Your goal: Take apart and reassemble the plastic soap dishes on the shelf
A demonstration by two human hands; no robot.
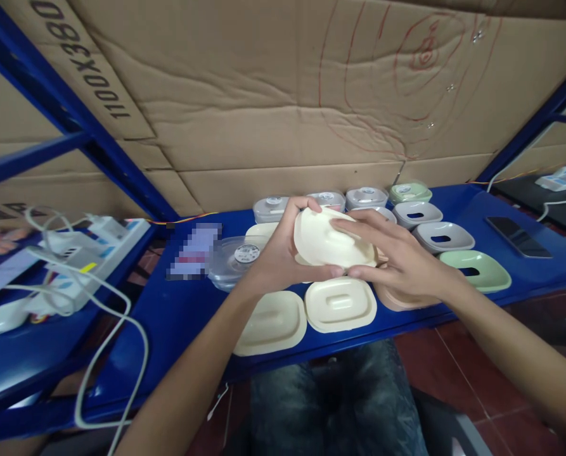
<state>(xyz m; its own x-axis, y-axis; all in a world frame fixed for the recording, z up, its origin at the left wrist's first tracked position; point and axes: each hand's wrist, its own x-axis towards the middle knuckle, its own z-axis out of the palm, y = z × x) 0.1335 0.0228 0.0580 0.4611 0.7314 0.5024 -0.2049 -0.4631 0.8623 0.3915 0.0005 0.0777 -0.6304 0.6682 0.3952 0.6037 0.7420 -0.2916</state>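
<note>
Between both hands, above the blue shelf, I hold a cream plastic piece with a rounded rectangular shape (328, 237), tilted. My left hand (287, 250) grips its left side, thumb along the lower edge. My right hand (392, 250) has its fingers over the top and right side, thumb below. Beneath lie a cream lid with a raised bar (340, 305) and a larger cream tray (276, 323). A peach piece (406, 294) sits partly hidden under my right hand. Beside my left wrist stands a clear plastic container with a round label (230, 259).
Several clear-lidded boxes (366, 196) line the back. White slotted trays (443, 237) and a green slotted tray (477, 269) sit on the right, near a dark phone (518, 235). Power strips (80, 275) with white cables are at the left; blue posts (116, 171) frame the cardboard wall (244, 82).
</note>
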